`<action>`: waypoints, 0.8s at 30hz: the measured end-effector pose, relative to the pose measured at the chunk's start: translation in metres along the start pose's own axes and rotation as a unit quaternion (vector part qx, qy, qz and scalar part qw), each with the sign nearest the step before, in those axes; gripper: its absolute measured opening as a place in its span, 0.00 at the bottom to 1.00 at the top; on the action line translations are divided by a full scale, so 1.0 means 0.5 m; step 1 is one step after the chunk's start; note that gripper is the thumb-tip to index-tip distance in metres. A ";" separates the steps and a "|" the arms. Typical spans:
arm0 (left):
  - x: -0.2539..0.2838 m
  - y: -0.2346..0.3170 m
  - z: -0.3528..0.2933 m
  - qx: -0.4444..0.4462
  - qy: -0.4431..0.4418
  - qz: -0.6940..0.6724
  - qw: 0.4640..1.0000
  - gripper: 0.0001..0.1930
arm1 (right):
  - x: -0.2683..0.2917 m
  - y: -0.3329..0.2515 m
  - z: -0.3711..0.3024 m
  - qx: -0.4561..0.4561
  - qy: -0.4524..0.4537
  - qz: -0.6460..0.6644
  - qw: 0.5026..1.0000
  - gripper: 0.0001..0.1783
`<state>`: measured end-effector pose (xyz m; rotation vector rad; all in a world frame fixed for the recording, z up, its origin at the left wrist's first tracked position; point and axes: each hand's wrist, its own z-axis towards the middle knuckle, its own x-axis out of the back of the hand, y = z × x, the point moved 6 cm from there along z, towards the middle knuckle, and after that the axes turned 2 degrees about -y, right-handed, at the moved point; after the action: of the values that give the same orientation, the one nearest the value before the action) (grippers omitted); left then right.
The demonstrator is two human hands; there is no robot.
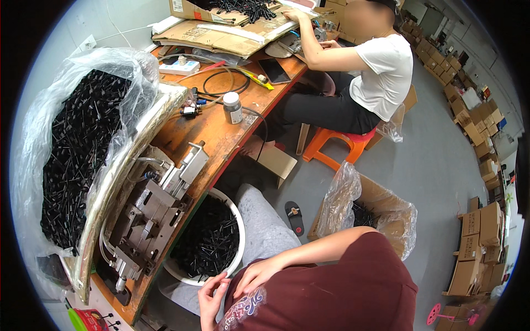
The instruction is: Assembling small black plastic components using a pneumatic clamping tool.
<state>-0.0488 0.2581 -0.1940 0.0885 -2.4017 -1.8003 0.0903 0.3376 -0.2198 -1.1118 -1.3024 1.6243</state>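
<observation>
My left hand (211, 295) is raised beside the near rim of a white bucket (241, 223), its fingers bent together. Whatever lies between those fingertips, if anything, is too small to make out. Close by on the right, my right hand (256, 276) rests against my maroon shirt, with fingers loosely extended and nothing visible in them. Many small black stick-like parts (207, 237) fill the bucket, which sits by my grey-trousered leg. On the table edge left of it stands a metal fixture (149, 220) with clamps, cylinders and tubes; neither hand touches it.
A plastic-lined heap of black parts (83, 143) covers the left side. On the wooden table (190, 129) are a jar (232, 107), cables and a power strip (179, 67). Across sits a person (381, 71) on an orange stool (339, 146). A lined carton (381, 207) stands right.
</observation>
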 end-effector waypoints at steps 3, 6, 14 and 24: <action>-0.006 -0.012 -0.012 0.026 0.028 -0.009 0.999 0.12 | 0.001 0.024 -0.056 0.039 0.088 -0.067 0.993 0.24; -0.012 -0.007 -0.002 0.023 0.036 0.076 0.996 0.16 | -0.017 -0.003 -0.005 0.076 0.026 -0.090 0.993 0.23; 0.021 -0.040 0.021 0.011 0.054 0.060 0.997 0.21 | -0.024 0.011 0.066 0.029 -0.058 -0.036 0.997 0.21; 0.024 -0.030 0.016 -0.005 0.068 0.074 0.995 0.12 | 0.124 -0.132 -0.070 0.011 0.309 -0.116 0.944 0.14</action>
<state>-0.0622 0.2597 -0.2095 0.0291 -2.2429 -1.6839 0.1053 0.4187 -0.1688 -1.2649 -0.9467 0.9926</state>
